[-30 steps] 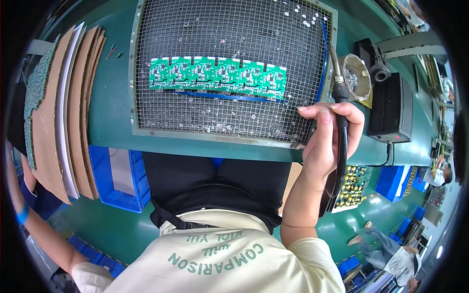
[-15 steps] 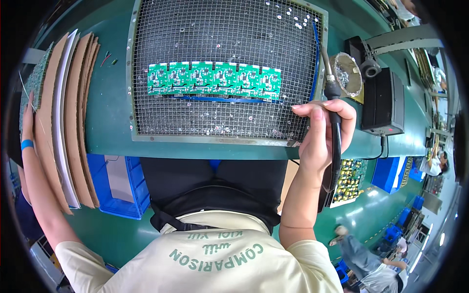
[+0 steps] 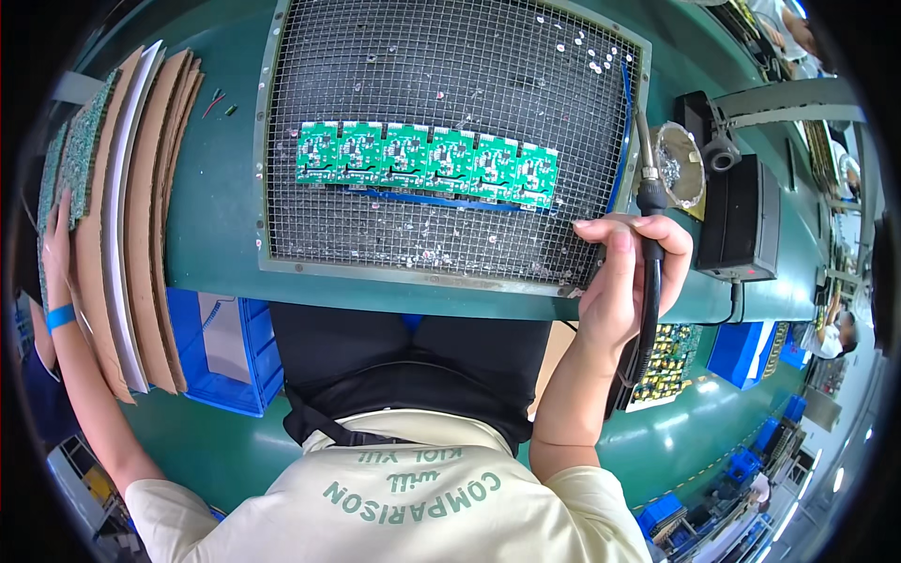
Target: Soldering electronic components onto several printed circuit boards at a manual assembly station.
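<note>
At the far left, my left hand has its fingers on the edge of a green circuit board panel, beside more upright boards. Its thumb is hidden. My right hand is closed round the black handle of a soldering iron, its metal tip pointing away from me past the right frame of the mesh tray. A strip of joined green circuit boards lies across the wire mesh tray, with a blue strip along its near edge.
Upright cardboard sheets stand between my left hand and the tray. A round pot with metallic bits and a black box sit at the right. Blue bins and a stack of populated boards are below table level.
The view has shifted slightly. At the far left, a green panel now shows apart from those behind it, at my left fingers. My right hand keeps the soldering iron in much the same place.
</note>
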`<state>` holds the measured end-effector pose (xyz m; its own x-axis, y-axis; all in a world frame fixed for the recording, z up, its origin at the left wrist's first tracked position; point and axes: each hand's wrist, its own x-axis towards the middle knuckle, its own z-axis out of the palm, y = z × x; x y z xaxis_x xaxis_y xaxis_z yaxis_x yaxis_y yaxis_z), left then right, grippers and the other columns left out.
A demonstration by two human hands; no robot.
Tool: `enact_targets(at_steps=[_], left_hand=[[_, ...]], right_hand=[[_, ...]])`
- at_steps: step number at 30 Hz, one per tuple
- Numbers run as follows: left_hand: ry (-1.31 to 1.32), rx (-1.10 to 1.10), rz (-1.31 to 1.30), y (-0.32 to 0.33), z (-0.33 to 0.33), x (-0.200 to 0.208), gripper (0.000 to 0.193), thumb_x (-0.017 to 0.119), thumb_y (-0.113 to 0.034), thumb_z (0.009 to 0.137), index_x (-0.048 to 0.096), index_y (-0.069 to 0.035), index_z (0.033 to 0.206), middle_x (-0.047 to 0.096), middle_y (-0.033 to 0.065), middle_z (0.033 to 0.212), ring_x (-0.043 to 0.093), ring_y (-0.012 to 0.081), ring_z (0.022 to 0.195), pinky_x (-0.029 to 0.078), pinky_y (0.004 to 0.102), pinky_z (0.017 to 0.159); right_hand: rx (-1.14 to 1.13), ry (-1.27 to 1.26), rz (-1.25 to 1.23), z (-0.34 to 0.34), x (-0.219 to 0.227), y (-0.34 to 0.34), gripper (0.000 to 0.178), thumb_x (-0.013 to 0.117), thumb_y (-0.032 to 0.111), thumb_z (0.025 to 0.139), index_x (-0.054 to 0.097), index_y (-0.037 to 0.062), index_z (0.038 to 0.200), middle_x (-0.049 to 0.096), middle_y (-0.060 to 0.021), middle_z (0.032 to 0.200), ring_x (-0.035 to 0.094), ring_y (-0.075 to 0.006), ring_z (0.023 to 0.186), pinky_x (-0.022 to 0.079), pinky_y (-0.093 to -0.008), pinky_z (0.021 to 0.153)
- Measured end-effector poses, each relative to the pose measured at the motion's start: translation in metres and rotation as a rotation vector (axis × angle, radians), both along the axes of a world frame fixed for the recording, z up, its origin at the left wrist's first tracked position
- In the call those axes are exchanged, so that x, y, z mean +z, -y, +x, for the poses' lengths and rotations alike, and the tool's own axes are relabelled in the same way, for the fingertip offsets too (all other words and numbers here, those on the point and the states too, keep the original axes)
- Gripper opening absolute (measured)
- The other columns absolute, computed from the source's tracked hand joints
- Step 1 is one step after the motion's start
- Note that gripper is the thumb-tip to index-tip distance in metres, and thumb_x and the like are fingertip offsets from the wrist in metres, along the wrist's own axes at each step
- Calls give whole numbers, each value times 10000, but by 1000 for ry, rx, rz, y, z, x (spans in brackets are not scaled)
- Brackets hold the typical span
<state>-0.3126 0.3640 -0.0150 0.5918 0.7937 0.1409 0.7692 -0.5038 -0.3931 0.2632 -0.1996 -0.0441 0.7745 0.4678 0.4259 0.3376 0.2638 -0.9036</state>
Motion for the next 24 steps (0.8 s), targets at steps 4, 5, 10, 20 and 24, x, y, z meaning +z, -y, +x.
enact_targets(at_steps=[4, 5, 10, 20, 24], left_hand=[[-14, -209, 1, 61, 11, 11, 465, 393, -64, 1007, 440, -123, 1466, 439, 174, 1477, 402, 303, 1385, 334, 359, 1135], [-16, -205, 4, 82, 15, 17, 465, 393, -64, 1007, 440, -123, 1466, 439, 174, 1477, 402, 303, 1385, 334, 359, 1135], [-7, -19, -13, 162, 8, 14, 539, 468, 70, 936, 463, -104, 1446, 411, 191, 1492, 426, 312, 1363, 375, 371, 1107], [613, 10, -34, 269, 96, 26, 438, 533, -2, 952, 512, -46, 1387, 376, 207, 1507, 439, 334, 1342, 382, 402, 1085], [483, -40, 180, 303, 133, 37, 500, 547, -136, 987, 410, 40, 1435, 430, 200, 1472, 408, 287, 1366, 271, 386, 1153]], right_hand=[[-1, 3, 8, 1, 0, 1, 195, 518, -58, 924, 448, 7, 1094, 665, -186, 800, 655, -236, 751, 514, -350, 802], [3, 3, 14, 1, 0, 1, 196, 517, -58, 923, 448, 7, 1094, 665, -187, 803, 656, -237, 752, 515, -351, 800], [-12, 6, -13, 0, 2, 1, 193, 509, -62, 925, 448, 3, 1097, 668, -193, 816, 653, -235, 747, 519, -353, 804], [10, 240, -225, 1, 10, -9, 359, 682, -32, 845, 440, 16, 1106, 679, -227, 964, 678, -278, 977, 500, -387, 929], [118, 509, -356, 5, 21, -25, 522, 820, 38, 747, 436, 34, 1101, 662, -243, 1110, 646, -299, 1112, 471, -393, 985]])
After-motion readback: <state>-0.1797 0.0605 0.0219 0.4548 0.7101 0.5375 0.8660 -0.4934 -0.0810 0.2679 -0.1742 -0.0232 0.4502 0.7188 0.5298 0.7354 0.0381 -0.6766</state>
